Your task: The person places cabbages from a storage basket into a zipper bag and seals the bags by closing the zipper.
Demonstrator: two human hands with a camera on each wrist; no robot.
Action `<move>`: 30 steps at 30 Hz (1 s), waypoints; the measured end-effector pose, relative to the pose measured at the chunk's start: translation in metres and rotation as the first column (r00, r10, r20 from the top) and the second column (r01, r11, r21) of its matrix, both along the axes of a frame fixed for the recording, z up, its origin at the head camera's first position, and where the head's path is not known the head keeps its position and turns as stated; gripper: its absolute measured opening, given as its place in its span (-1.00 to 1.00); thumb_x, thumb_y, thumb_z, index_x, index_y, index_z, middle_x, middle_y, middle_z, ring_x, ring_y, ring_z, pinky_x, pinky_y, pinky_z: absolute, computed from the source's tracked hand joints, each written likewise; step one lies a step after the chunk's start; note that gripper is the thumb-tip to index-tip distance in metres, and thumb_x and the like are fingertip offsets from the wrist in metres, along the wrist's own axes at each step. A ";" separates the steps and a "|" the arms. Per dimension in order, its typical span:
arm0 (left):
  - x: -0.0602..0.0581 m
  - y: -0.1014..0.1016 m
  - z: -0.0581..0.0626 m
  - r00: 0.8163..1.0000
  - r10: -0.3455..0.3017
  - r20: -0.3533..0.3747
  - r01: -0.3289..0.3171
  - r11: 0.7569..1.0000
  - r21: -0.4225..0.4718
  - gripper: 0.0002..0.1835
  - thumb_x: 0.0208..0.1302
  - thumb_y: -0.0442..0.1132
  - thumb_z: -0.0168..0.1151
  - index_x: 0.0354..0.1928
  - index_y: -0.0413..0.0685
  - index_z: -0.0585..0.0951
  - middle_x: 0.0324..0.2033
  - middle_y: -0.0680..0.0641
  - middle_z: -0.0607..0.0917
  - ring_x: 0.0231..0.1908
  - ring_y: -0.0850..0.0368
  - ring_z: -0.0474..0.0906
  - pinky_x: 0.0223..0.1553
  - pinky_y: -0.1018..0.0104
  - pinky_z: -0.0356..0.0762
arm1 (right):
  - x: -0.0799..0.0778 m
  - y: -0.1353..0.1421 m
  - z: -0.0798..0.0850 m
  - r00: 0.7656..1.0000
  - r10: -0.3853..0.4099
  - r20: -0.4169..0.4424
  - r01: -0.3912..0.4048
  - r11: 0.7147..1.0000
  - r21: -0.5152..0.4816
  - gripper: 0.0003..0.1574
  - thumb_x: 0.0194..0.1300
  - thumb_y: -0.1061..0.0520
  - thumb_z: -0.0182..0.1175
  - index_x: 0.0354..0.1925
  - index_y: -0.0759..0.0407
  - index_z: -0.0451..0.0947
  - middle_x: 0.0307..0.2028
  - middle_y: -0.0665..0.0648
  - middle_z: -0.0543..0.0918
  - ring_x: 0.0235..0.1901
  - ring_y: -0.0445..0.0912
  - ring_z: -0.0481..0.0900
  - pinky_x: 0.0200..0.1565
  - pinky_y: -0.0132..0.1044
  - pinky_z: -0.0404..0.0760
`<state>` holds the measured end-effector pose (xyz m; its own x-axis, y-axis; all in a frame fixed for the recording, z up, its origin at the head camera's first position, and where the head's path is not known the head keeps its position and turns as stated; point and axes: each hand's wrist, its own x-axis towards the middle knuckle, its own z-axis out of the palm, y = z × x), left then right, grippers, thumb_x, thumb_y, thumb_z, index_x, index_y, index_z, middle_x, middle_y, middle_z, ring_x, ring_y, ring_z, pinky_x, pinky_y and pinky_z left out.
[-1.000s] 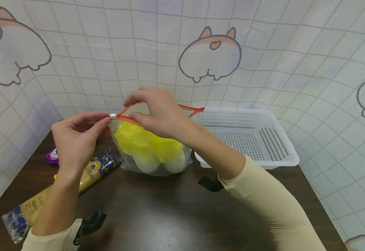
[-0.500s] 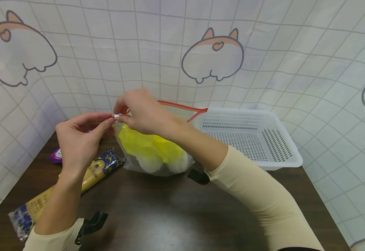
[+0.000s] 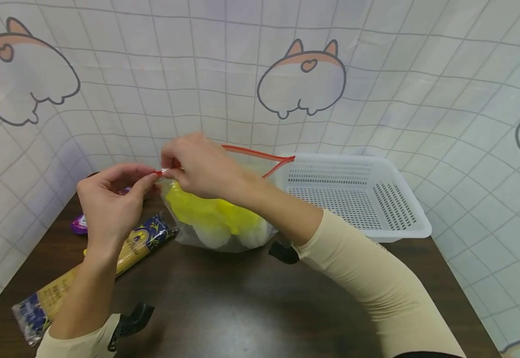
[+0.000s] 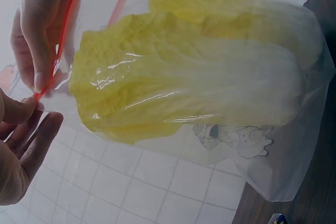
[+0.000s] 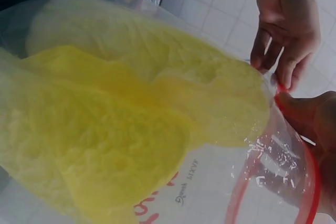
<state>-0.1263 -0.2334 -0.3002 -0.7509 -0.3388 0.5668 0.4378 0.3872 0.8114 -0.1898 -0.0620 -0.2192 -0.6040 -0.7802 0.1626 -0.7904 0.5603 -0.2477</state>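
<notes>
A clear zip bag (image 3: 185, 239) with a red zip strip (image 3: 255, 151) stands upright on the table. Inside it are two napa cabbages (image 4: 184, 77), yellow at the leafy top and white lower down. At the bag's upper left corner, my left hand (image 3: 112, 201) pinches the end of the zip between thumb and fingers. Right beside those fingertips, my right hand (image 3: 206, 166) pinches the zip at the small white slider (image 3: 165, 171), mostly covered by the fingers. To the right of both hands the zip's two red edges stand apart, so the mouth gapes there.
A white perforated plastic basket (image 3: 421, 229) stands right of the bag, nearly touching it. To the left lie a pack of spaghetti (image 3: 141, 241), partly under the left forearm, and a purple packet (image 3: 79, 224). A tile-patterned cloth (image 3: 224, 89) rises behind the table.
My right hand has come left and down from above the bag's mouth and now pinches the zip at the slider. The left hand keeps its pinch; the zip corner sits slightly lower.
</notes>
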 end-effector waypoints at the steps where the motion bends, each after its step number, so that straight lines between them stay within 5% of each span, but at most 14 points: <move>1: 0.000 0.000 0.000 1.000 0.002 0.003 -0.002 1.000 0.001 -0.90 0.26 -0.34 0.48 -0.26 -0.27 0.81 -0.46 0.14 0.78 -0.51 0.20 0.76 -0.39 0.47 0.71 | 0.000 0.001 -0.001 1.000 -0.008 -0.001 0.008 1.000 0.000 -0.80 0.54 0.00 0.20 -0.08 0.04 0.69 -0.18 -0.05 0.73 -0.18 -0.18 0.58 -0.19 -0.47 0.57; 8: -0.002 -0.001 -0.002 1.000 -0.023 0.014 0.022 0.999 0.034 -0.89 0.26 -0.38 0.46 -0.24 -0.32 0.78 -0.44 0.06 0.78 -0.51 0.17 0.76 -0.38 0.45 0.72 | -0.004 0.012 -0.003 0.999 -0.034 0.001 0.034 0.999 -0.016 -0.84 0.53 0.01 0.21 -0.13 0.00 0.68 -0.22 -0.08 0.71 -0.21 -0.18 0.57 -0.24 -0.46 0.58; 15: -0.002 0.001 0.000 1.000 -0.014 0.015 0.015 0.997 -0.076 -0.77 0.25 -0.26 0.51 -0.06 -0.08 0.83 -0.30 0.25 0.82 -0.38 0.32 0.79 -0.32 0.53 0.69 | -0.004 0.018 -0.003 0.999 -0.032 -0.016 0.031 0.999 -0.028 -0.82 0.55 0.04 0.18 -0.10 0.04 0.69 -0.22 -0.05 0.72 -0.24 -0.16 0.58 -0.26 -0.46 0.58; 19: -0.003 0.002 0.001 1.000 -0.018 0.015 0.019 0.993 -0.113 -0.83 0.25 -0.24 0.52 -0.13 -0.07 0.85 -0.35 0.28 0.81 -0.39 0.32 0.76 -0.32 0.56 0.67 | -0.004 0.019 -0.003 1.000 -0.024 -0.012 0.024 0.999 -0.039 -0.83 0.54 0.04 0.19 -0.10 0.04 0.69 -0.23 -0.05 0.72 -0.25 -0.16 0.57 -0.27 -0.47 0.58; 30: -0.002 0.004 0.000 0.993 0.106 0.046 -0.099 0.984 -0.147 -0.92 0.32 -0.29 0.45 -0.31 -0.16 0.79 -0.49 0.26 0.70 -0.49 0.30 0.68 -0.43 0.58 0.61 | -0.003 0.031 -0.004 0.998 -0.060 0.019 0.061 0.998 -0.033 -0.88 0.50 0.00 0.25 -0.17 -0.03 0.68 -0.26 -0.09 0.69 -0.23 -0.16 0.56 -0.32 -0.38 0.59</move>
<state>-0.1287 -0.2294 -0.3007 -0.7470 -0.3329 0.5755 0.3472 0.5428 0.7647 -0.1931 -0.0312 -0.2234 -0.6532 -0.7363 0.1766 -0.7504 0.5982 -0.2811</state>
